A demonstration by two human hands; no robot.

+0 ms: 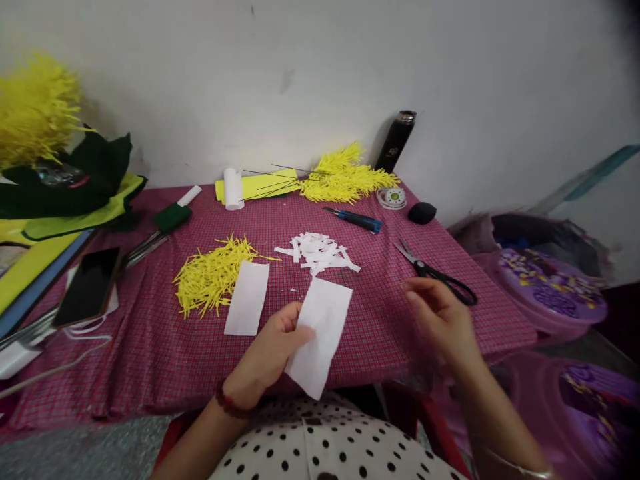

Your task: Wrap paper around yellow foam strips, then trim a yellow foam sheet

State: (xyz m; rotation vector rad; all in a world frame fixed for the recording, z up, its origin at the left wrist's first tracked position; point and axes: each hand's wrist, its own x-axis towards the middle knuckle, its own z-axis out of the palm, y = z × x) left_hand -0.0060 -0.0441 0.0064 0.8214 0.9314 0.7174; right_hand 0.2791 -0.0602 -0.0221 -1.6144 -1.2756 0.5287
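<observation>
My left hand is closed on a white paper rectangle, pinched at its left edge and held over the front of the table. Beyond the table's near edge on the other side, my right hand is raised with fingers loosely bent and thumb apart, holding nothing visible. Black-handled scissors lie just past its fingertips, blades partly spread. A second white paper rectangle rests left of the held one, partly over a heap of thin yellow strips. Behind the held paper is a pile of short white paper strips.
A blue-black cutter knife, a measuring tape, a black egg-shaped item and a dark flask stand or lie farther back. Yellow fringed stems and a white roll line the wall. A phone lies left.
</observation>
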